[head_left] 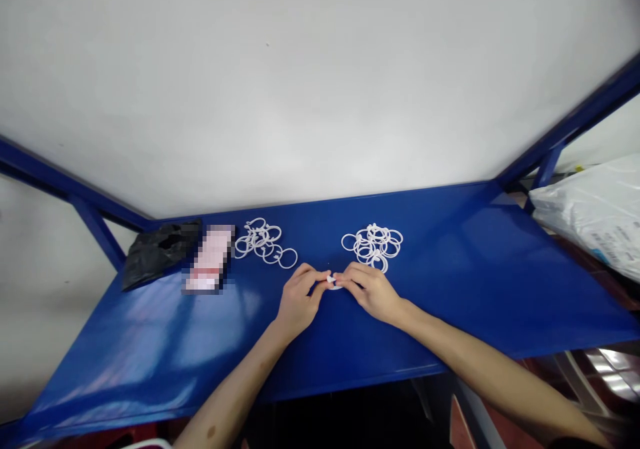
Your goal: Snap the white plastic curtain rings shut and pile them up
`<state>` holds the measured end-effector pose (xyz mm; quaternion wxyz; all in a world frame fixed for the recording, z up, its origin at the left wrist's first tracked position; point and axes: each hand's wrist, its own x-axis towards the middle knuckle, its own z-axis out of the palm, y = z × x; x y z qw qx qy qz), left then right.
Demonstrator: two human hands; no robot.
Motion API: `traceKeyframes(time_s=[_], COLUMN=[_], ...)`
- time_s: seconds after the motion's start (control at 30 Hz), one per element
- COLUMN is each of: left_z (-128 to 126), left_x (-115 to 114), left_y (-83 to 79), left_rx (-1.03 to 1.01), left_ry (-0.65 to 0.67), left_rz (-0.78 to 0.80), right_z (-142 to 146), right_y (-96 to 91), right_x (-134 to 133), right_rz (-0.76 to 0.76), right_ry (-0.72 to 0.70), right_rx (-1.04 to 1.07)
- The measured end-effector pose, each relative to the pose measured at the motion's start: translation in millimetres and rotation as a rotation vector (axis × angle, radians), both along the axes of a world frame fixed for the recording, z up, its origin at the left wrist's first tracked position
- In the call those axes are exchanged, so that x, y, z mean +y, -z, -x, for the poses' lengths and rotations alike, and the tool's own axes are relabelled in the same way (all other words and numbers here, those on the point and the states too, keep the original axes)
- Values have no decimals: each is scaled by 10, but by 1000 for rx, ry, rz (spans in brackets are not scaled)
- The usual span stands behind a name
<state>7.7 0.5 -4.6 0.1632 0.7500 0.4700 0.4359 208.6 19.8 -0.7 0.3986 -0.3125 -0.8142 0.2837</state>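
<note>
Left hand [300,297] & right hand [374,292] nearly closed, fingertips pinching a white piece [337,287] btwn them, partly hidden, nr middle of blue desk [450,255]. White rings beyond: L cluster [260,237], R cluster [379,241]. Far L, black plastic bag [157,254] beside pixelated pink item [213,255].

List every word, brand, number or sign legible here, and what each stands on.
No text can be read.
White plastic-wrapped package at right: printed marks, too small and blurred to read.
Pinkish rectangular item at left on the blue table: pixelated, so any text is unreadable.
White rings: no lettering visible.
</note>
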Motion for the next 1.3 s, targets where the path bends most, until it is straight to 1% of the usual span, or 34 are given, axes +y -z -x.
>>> traceKeyframes(time_s=[0.07, 0.13, 0.23, 0.3, 0.37, 0.43, 0.53, 0.6, 0.67, 0.73, 0.8, 0.9, 0.93, 1.03, 1.1, 1.17, 1.3], left_z=[-2, 19, 117, 212, 298, 351, 363, 340, 308, 273, 237, 184, 168, 133, 122, 119, 115], left_x=[25, 55, 103, 132, 152, 163, 161, 153, 145, 136, 124, 100, 92, 77, 74, 75, 78], left_y=[-21, -48, -69, -62, -44, -26, -19, -30, -49, -75, -104, -153, -168, -196, -197, -187, -161], left_rx=[72, 190, 376, 480, 571, 640, 695, 691, 627, 475, 245, -121, -222, -455, -566, -634, -666], left_ry=[12, -29, -210, -323, -379, -393, -374, -352, -330, -275, -177, -1, 48, 175, 240, 268, 283], left_rz=[9, -8, -43, -40, -14, 13, 46, 55, 60, 101, 233, 523, 597, 707, 761, 819, 888], right_z=[-23, -79, -217, -315, -390, -430, -437, -421, -395, -362, -321, -250, -226, -162, -133, -114, -87], right_y=[-23, -61, -103, -96, -62, -27, -19, -46, -81, -108, -119, -120, -120, -121, -124, -128, -136], right_x=[53, 142, 333, 468, 571, 619, 580, 509, 433, 368, 316, 248, 226, 165, 133, 110, 69], right_rz=[-61, -135, -242, -280, -301, -322, -340, -341, -340, -335, -317, -270, -253, -202, -157, -122, -118], right_ry=[54, 177, 438, 561, 611, 629, 645, 630, 594, 538, 462, 301, 245, 107, 46, 10, -35], right_rx=[-42, -69, -113, -167, -230, -274, -282, -267, -247, -228, -220, -226, -232, -248, -249, -236, -216])
